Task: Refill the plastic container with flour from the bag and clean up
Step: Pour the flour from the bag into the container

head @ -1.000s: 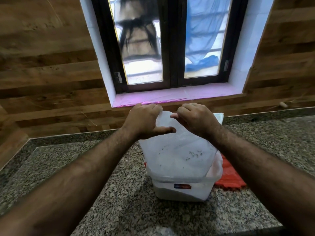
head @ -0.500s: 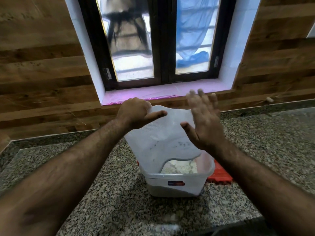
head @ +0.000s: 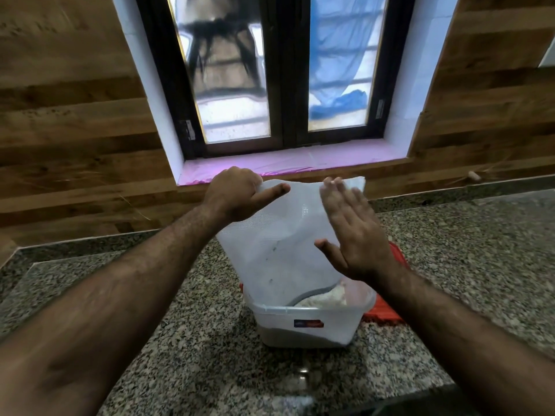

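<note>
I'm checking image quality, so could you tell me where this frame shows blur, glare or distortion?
Head view: the right hand is motion-blurred at its fingers; a small glare spot sits on the granite counter; the wide-angle lens bows the window frame.

head view, looking down, perhaps close

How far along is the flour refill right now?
Done: flour is already heaped in the plastic container. In hand: left hand holds the upended bag over it; right hand is open beside it. Left: fitting the red lid and cleanup.
</note>
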### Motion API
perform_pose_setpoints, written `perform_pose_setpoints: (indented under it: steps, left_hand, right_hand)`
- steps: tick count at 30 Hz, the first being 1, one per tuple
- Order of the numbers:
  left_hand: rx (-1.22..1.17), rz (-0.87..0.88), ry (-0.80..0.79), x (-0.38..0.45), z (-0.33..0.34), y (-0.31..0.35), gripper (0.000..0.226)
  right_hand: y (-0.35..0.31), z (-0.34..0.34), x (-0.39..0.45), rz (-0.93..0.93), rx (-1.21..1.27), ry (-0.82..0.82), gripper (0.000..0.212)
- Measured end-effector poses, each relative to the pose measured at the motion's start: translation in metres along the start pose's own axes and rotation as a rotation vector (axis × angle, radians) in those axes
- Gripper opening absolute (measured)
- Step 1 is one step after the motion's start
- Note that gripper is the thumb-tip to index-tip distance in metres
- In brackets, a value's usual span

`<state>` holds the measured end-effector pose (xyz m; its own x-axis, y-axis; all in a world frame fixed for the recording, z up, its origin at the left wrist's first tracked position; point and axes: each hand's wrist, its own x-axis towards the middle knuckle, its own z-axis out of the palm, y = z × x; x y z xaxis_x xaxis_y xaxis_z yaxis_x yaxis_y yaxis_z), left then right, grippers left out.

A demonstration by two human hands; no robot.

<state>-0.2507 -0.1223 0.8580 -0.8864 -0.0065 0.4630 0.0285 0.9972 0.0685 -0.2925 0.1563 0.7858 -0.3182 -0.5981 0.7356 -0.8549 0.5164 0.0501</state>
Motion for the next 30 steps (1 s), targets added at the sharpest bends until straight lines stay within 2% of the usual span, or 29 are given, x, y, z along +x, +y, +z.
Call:
perform_pose_setpoints:
  steps: [2,6,9,12,13,16,19,22,25,27,30]
  left_hand:
    - [-0.010,-0.006,0.011,0.001,0.000,-0.001,0.086]
    - [-0.012,0.006,0.010,0.002,-0.003,0.001,0.085]
    - [-0.010,0.009,0.017,0.001,-0.003,0.004,0.084]
    - [0.002,0.022,0.030,0.001,-0.004,0.004,0.083]
    - [0.006,0.021,0.032,0.000,-0.004,0.003,0.084]
    - [-0.023,0.005,0.064,-0.002,-0.004,-0.002,0.084]
    - [-0.108,-0.022,0.152,-0.009,-0.008,-0.012,0.083]
    - [-0.246,-0.088,0.270,-0.025,-0.010,-0.024,0.084]
    - [-0.456,-0.202,0.422,-0.046,-0.002,-0.028,0.088]
    - [-0.589,-0.271,0.514,-0.060,0.006,-0.027,0.090]
    - [-0.838,-0.434,0.566,-0.081,0.025,-0.030,0.101]
  right_hand:
    - [0.001,-0.001,-0.002,0.021,-0.032,0.082,0.089]
    - [-0.001,-0.002,0.005,0.049,0.024,0.001,0.086]
    - [-0.001,-0.005,0.009,-0.017,0.016,0.098,0.085]
    - [-0.005,-0.004,0.015,-0.013,0.070,-0.093,0.084]
    - [-0.004,-0.002,0.016,-0.001,0.069,-0.111,0.085]
    - [0.003,-0.005,0.016,0.052,0.071,0.090,0.079]
    - [0.001,-0.003,0.014,0.276,0.125,0.301,0.082]
    - [-0.005,0.008,0.012,0.689,0.337,0.457,0.102]
    - [-0.003,0.023,0.005,0.985,0.600,0.430,0.107]
    - [-0.003,0.033,-0.001,1.017,0.741,0.389,0.107]
    - [-0.016,0.040,-0.002,1.108,1.160,0.382,0.117]
